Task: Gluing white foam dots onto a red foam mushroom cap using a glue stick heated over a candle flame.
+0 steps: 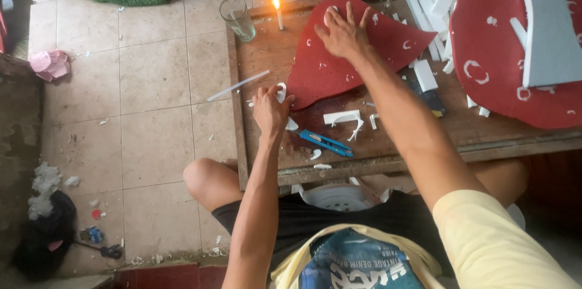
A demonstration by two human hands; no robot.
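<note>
My right hand lies flat with spread fingers on a red foam sheet on the wooden table. At the sheet's near left edge, my left hand pinches a small white curved foam piece. A blue utility knife lies on the table just right of my left wrist. White foam scraps are scattered beside it.
A lit candle and a glass stand at the table's far left corner. A long white strip overhangs the left edge. A large red foam disc with a grey piece and white foam strips fills the right. Tiled floor lies to the left.
</note>
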